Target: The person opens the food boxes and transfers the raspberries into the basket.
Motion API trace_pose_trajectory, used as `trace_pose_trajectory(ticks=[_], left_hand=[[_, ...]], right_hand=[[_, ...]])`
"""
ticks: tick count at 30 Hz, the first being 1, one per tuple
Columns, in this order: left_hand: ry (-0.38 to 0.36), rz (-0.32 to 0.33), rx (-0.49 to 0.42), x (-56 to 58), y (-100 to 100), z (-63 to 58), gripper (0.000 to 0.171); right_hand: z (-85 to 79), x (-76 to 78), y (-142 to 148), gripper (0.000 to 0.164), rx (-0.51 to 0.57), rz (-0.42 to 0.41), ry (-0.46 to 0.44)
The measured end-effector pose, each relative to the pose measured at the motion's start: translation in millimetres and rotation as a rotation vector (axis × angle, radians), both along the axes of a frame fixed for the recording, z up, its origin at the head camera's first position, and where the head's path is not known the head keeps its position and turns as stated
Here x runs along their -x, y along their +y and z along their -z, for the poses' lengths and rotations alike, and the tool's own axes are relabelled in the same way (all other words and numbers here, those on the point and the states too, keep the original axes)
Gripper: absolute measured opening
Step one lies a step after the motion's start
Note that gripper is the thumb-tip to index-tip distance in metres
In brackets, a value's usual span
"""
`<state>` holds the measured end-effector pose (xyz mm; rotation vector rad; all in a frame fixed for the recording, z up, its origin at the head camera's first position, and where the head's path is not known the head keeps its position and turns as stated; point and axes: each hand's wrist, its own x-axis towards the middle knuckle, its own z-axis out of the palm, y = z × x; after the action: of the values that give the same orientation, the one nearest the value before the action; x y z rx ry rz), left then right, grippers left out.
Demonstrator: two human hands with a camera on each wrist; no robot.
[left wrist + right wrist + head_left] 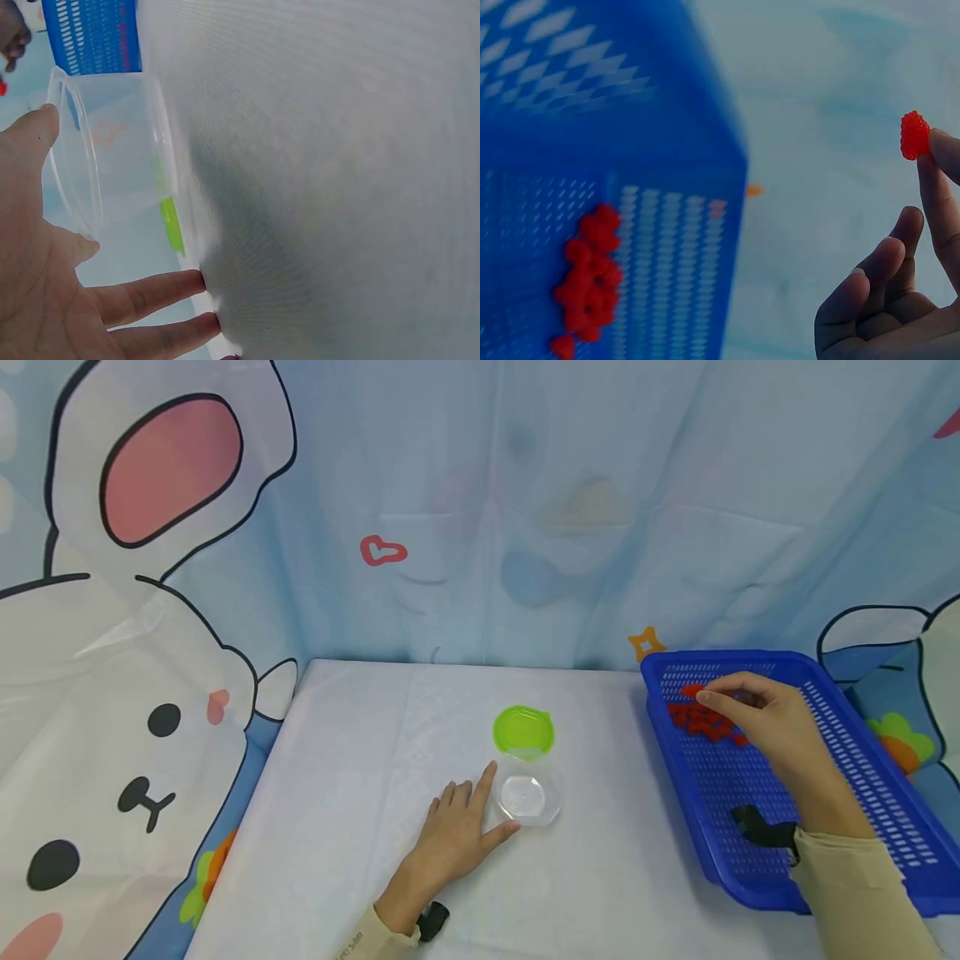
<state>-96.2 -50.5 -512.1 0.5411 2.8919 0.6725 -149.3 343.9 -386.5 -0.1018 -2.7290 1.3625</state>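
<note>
A clear plastic container (531,806) stands on the white table, its green lid (522,728) lying behind it. My left hand (453,839) lies at its left side, thumb and index finger spread along the rim. The other left fingers reach down to the cloth in the left wrist view. Over the blue basket (686,814), my right hand (772,718) pinches a red raspberry (913,136) between thumb and index finger, the remaining fingers loosely bent. Below it, several red raspberries (589,281) sit heaped on the basket floor.
The basket has perforated walls and takes up the table's right side. Behind the table hangs a light blue curtain (465,602) with cartoon prints. White cloth (360,752) covers the table between the left edge and the container. Black straps (432,921) show at both wrists.
</note>
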Motion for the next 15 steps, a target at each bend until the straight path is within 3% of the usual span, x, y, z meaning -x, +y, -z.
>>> trace_pose_trajectory(ticks=[6, 11, 15], left_hand=[[-0.017, -0.004, -0.008, 0.3, 0, -1.4, 0.089], [-0.019, -0.002, -0.011, -0.2, 0, -1.5, 0.089], [-0.011, -0.006, -0.003, -0.1, 0, -1.3, 0.089]], right_hand=[[27.4, 24.7, 35, 0.062, -0.024, 0.044, -0.075], [49.1, 35.6, 54, 0.062, 0.0, 0.067, -0.147], [61.0, 40.0, 62, 0.061, -0.024, 0.026, -0.198]])
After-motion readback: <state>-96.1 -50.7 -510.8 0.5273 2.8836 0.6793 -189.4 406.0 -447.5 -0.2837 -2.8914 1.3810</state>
